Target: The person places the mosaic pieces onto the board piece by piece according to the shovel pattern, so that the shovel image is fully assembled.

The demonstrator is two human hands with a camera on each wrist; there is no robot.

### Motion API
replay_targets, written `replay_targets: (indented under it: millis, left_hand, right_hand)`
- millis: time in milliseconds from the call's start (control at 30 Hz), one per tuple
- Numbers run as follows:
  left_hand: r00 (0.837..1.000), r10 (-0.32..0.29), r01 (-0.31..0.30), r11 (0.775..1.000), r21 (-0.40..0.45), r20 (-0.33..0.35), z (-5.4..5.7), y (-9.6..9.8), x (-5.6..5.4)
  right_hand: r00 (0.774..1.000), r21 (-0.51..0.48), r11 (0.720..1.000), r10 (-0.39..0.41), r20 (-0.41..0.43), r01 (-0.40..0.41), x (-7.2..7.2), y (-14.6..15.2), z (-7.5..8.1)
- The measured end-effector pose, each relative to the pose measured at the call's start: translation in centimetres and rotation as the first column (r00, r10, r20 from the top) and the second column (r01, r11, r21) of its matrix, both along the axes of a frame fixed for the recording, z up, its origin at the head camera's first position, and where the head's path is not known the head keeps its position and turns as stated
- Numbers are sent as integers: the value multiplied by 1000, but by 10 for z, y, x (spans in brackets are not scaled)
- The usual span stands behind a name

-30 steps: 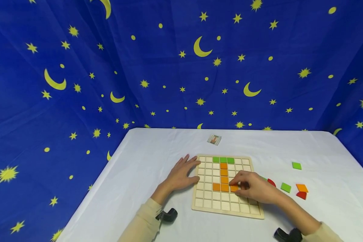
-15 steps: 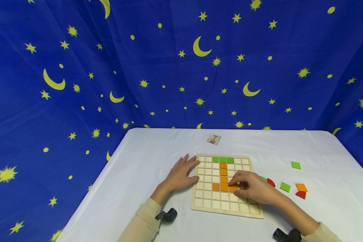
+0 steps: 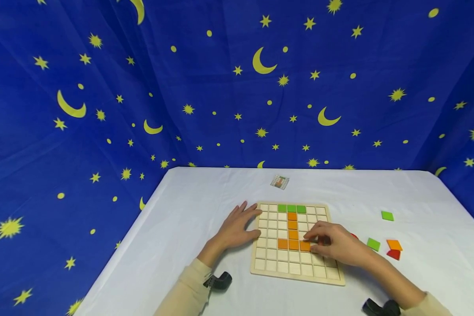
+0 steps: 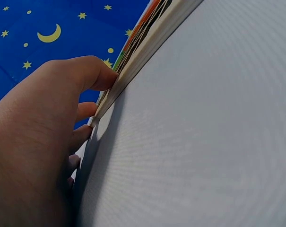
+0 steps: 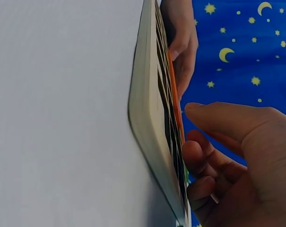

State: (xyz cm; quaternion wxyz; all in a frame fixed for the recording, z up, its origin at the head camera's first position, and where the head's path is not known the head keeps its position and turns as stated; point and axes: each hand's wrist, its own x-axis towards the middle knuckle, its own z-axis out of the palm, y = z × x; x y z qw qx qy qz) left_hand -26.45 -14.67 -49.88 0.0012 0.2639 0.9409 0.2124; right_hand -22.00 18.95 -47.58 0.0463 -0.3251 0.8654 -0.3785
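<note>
A pale wooden grid board (image 3: pixel 283 267) lies flat on the table. Three green tiles (image 3: pixel 291 208) fill part of its top row; below them orange tiles run down in a column (image 3: pixel 292 225) to a short orange bar. My left hand (image 3: pixel 235 229) touches the board's left edge with spread fingers; the left wrist view has its fingertips against the wooden side. Over the board's right half is my right hand (image 3: pixel 335 243), thumb and fingers apart beside the bar's right-hand orange tile (image 3: pixel 305 245). In the right wrist view no tile shows between those fingers (image 5: pixel 195 156).
Right of the board lie loose tiles: green ones (image 3: pixel 373 244) (image 3: pixel 387 216), an orange one (image 3: pixel 394 245) and a red quarter-round (image 3: pixel 393 254). Another red piece is mostly hidden behind my right hand. A small pattern card (image 3: pixel 279 181) lies beyond the board on the white cloth (image 3: pixel 205 188).
The orange tile under my right fingers has settled in line with the bar. My right hand has let go of it and shifted slightly right. My left hand stays put.
</note>
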Motion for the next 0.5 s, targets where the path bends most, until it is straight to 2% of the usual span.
replay_targets:
  millis: [500]
  left_hand:
    - [1000,2,-2,1000,-2,-11,-2,1,2]
  right_hand:
    - [991,34,991,-131,0,131,5,36,8]
